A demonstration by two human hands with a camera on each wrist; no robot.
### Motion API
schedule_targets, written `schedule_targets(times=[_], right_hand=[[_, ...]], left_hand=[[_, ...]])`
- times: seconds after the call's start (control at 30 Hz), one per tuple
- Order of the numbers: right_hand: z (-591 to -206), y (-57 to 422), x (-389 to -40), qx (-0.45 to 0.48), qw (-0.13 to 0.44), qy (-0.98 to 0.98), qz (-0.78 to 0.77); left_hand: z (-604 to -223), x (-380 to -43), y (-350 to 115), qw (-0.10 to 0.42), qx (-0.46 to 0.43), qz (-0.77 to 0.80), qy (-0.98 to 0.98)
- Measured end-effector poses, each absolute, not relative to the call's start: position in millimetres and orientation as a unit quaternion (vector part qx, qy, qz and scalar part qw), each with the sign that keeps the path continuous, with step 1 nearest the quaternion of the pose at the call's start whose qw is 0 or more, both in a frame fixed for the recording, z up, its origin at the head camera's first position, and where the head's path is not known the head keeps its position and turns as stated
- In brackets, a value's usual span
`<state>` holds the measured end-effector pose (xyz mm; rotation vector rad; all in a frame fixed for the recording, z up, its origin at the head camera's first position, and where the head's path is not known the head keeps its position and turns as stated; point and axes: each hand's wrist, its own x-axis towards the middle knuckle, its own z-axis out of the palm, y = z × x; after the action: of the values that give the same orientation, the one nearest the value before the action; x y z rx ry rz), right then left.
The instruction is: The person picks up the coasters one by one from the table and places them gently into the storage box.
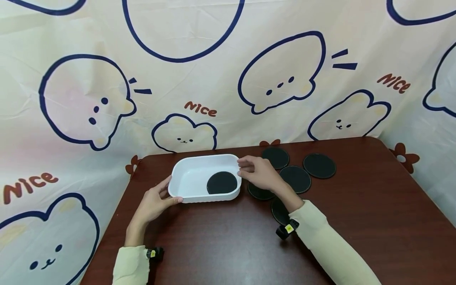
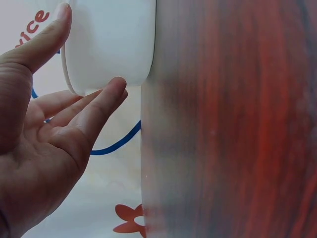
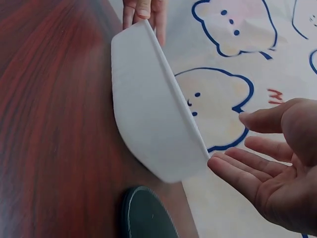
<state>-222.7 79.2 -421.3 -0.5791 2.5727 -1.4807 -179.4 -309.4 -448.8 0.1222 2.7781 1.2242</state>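
Observation:
A white rectangular tray (image 1: 199,198) with rounded corners sits on the brown table, one flat black coaster (image 1: 221,183) lying at its right end. My left hand (image 1: 153,204) holds the tray's left end, thumb at the near corner and fingers along the side. At the opposite end, my right hand (image 1: 261,173) has its fingers extended. In the right wrist view, its fingertips meet the tray's rim while the thumb (image 3: 265,119) stays apart. Below that hand and beyond it lie more black coasters (image 1: 295,179), some partly hidden by the hand and forearm.
One coaster (image 1: 319,166) lies farthest right, near the table's back edge. Behind the brown table (image 1: 356,221) hangs a cream cloth (image 1: 221,83) printed with bear outlines. Each wrist carries a small black camera.

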Motion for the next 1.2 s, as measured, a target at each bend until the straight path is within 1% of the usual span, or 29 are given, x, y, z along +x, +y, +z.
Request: schedule_targets(times=[0.2, 0.43, 0.57, 0.8, 1.2], right_hand=[[-428.8, 104.5, -216.5, -0.173, 0.077, 0.825, -0.532], [-440.1, 134.5, -212.4, -0.14, 0.133, 0.772, -0.605], [-447.8, 150.4, -211.4, -0.128, 0.147, 0.761, -0.619], [-455.8, 182.1, -211.4, -0.119, 0.145, 0.763, -0.619], [-464.9, 232.9, -200.9, -0.086, 0.143, 0.772, -0.613]], left_hand=[[-447.5, -178.4, -310.4, 0.051, 0.037, 0.399, 0.915], [-448.2, -177.4, -310.8, 0.048, 0.038, 0.399, 0.915], [-448.7, -177.3, -310.9, 0.049, 0.038, 0.4, 0.915], [-450.2, -179.0, -310.4, 0.051, 0.042, 0.414, 0.908], [-450.0, -179.6, -310.1, 0.053, 0.032, 0.409, 0.91]])
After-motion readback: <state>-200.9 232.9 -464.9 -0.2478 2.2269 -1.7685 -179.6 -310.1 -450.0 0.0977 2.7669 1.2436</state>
